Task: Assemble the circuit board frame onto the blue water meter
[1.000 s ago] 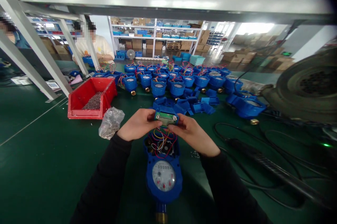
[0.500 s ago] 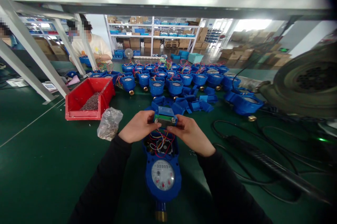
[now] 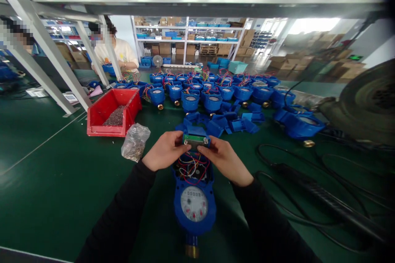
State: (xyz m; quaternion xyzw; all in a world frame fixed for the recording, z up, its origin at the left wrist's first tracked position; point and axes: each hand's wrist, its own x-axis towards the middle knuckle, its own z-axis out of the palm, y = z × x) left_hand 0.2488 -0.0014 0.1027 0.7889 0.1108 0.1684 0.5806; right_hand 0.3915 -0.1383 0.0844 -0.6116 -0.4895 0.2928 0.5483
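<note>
Pinching the blue cover by its ends, left hand and right hand nearly closed, you have it crosswise at the far end of the meter.

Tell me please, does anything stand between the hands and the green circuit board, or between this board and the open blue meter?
Nothing visible blocks reach: the left hand and right hand both hold the green circuit board. Between it and the blue meter, loose coloured wires lie, looping over the meter's open compartment.
</note>
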